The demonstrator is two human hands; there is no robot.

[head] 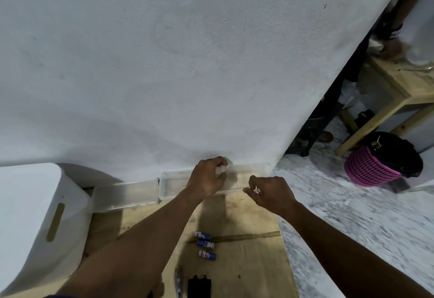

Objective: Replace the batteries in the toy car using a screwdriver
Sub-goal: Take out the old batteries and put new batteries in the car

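At the far edge of the wooden bench (246,218), against the white wall (164,63), two clear plastic trays sit side by side — the left tray (124,195) lies untouched, the right tray (169,185) is where both hands work. Left hand (206,178) reaches over the right tray with fingers curled, pinching a small clear or whitish piece (222,169) between thumb and fingertips; what the piece is cannot be told. Right hand (272,192) hovers at the tray's near rim, thumb and forefinger drawn together as if on something very small — whether anything is actually held there cannot be told. The two hands are near each other but apart.

Nearer the person, three small batteries (205,243) with blue and white labels lie in a loose row on the bench, close together, well short of the trays. Below them, at the bottom edge of the view, a black ribbed object (199,287) lies flat; it may be part of the toy car, but too little shows to say. Just left of it lies a slim dark tool (178,281), partly covered by the left forearm and cut off by the frame.

A white bin with a slotted handle (35,222) stands at the bench's left. On the marbled floor (352,215) to the right stands a pink basket (371,168).
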